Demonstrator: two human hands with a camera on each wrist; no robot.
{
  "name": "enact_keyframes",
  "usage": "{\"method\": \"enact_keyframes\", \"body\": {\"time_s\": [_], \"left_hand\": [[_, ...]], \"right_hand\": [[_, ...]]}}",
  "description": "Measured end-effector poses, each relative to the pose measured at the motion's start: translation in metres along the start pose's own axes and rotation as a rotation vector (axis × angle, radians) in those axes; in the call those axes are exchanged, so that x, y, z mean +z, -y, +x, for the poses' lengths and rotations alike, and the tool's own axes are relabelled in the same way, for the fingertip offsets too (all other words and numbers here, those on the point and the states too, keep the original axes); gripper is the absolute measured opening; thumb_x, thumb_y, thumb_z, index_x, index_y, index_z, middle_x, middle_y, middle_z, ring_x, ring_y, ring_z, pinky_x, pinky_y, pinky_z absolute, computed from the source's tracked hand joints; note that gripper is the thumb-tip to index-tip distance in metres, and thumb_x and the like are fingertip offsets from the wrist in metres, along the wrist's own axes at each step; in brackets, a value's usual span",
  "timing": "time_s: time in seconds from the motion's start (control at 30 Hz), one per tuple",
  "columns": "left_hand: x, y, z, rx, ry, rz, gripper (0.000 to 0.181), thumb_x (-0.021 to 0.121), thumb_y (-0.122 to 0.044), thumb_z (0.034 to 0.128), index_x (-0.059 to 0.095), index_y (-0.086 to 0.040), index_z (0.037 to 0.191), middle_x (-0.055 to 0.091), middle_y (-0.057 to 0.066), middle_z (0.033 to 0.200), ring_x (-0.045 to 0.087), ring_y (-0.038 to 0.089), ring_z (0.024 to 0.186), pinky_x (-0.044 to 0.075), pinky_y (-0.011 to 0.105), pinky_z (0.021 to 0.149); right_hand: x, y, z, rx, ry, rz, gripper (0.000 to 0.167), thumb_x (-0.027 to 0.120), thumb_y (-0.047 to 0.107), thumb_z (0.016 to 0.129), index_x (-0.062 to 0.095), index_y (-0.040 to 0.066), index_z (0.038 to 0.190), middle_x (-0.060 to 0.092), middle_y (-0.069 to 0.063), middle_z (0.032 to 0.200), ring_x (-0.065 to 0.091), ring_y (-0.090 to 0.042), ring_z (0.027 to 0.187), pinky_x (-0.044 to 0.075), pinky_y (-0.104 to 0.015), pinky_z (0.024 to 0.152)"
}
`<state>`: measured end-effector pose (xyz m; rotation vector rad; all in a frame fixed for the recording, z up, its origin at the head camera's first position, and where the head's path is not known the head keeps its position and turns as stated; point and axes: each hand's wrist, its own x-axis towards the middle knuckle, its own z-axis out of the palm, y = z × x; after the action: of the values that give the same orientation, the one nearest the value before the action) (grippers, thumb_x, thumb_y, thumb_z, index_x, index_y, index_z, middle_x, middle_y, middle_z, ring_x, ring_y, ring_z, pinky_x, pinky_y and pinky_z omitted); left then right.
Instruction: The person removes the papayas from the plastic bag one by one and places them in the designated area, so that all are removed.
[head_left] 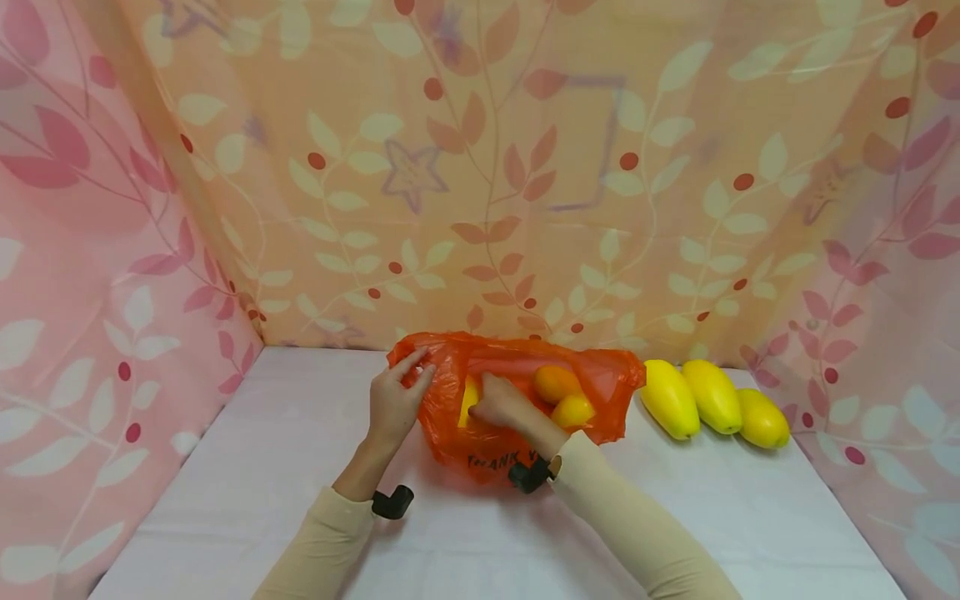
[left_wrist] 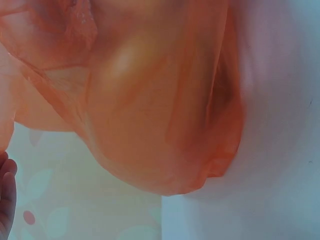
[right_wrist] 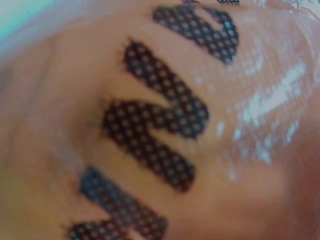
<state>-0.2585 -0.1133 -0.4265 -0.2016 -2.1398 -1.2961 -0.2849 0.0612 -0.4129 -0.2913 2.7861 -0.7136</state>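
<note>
An orange plastic bag (head_left: 442, 446) with black lettering lies on the table with its mouth spread open. Inside it are an orange mango (head_left: 555, 383), a yellow mango (head_left: 573, 411) and, at the left, another yellow mango (head_left: 468, 403). My right hand (head_left: 504, 403) reaches into the bag, its curled fingers on that left mango. Bag plastic hides part of the grip. At the bag's left rim, my left hand (head_left: 393, 404) touches the plastic with fingers fairly straight. The left wrist view shows the bag's side (left_wrist: 150, 125) close up; printed letters (right_wrist: 155, 115) fill the right wrist view.
Three large yellow mangoes (head_left: 708, 396) lie side by side just right of the bag. A white cloth covers the table (head_left: 247, 475). Leaf-patterned curtains (head_left: 510, 208) close off the back and both sides.
</note>
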Motion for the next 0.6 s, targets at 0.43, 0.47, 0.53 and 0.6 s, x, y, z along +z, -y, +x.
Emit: {"method": "enact_keyframes", "body": {"time_s": [0.43, 0.47, 0.53, 0.6], "left_hand": [[-0.002, -0.001, 0.001, 0.012, 0.000, -0.005, 0.032, 0.073, -0.017, 0.0874, 0.071, -0.006, 0.117, 0.073, 0.020, 0.101, 0.041, 0.015, 0.056, 0.034, 0.019, 0.048], [-0.002, -0.001, 0.000, 0.009, 0.004, -0.008, 0.032, 0.073, -0.017, 0.0876, 0.071, -0.006, 0.118, 0.073, 0.020, 0.101, 0.041, 0.016, 0.056, 0.035, 0.018, 0.048], [-0.003, -0.001, 0.000, 0.007, 0.010, -0.011, 0.033, 0.072, -0.018, 0.0879, 0.071, -0.006, 0.118, 0.073, 0.020, 0.103, 0.045, 0.016, 0.058, 0.039, 0.015, 0.050], [-0.003, -0.001, 0.000, 0.007, 0.012, -0.012, 0.033, 0.073, -0.018, 0.0879, 0.071, -0.006, 0.118, 0.072, 0.020, 0.105, 0.050, 0.018, 0.061, 0.042, 0.013, 0.053]], "right_hand": [[0.008, 0.001, 0.002, -0.013, -0.012, -0.024, 0.072, 0.078, 0.037, 0.081, 0.046, 0.007, 0.138, 0.062, -0.012, 0.120, 0.055, -0.031, 0.110, 0.046, -0.045, 0.100], [0.009, 0.001, 0.003, -0.016, -0.009, -0.027, 0.073, 0.078, 0.035, 0.081, 0.045, 0.007, 0.139, 0.062, -0.013, 0.121, 0.056, -0.031, 0.111, 0.046, -0.046, 0.100], [0.010, 0.002, 0.003, -0.011, 0.000, -0.032, 0.074, 0.079, 0.031, 0.080, 0.044, 0.008, 0.141, 0.062, -0.013, 0.123, 0.056, -0.032, 0.113, 0.046, -0.046, 0.100], [0.011, 0.003, 0.004, -0.002, 0.006, -0.044, 0.076, 0.080, 0.028, 0.079, 0.042, 0.008, 0.142, 0.061, -0.014, 0.125, 0.056, -0.032, 0.115, 0.045, -0.046, 0.102]]}}
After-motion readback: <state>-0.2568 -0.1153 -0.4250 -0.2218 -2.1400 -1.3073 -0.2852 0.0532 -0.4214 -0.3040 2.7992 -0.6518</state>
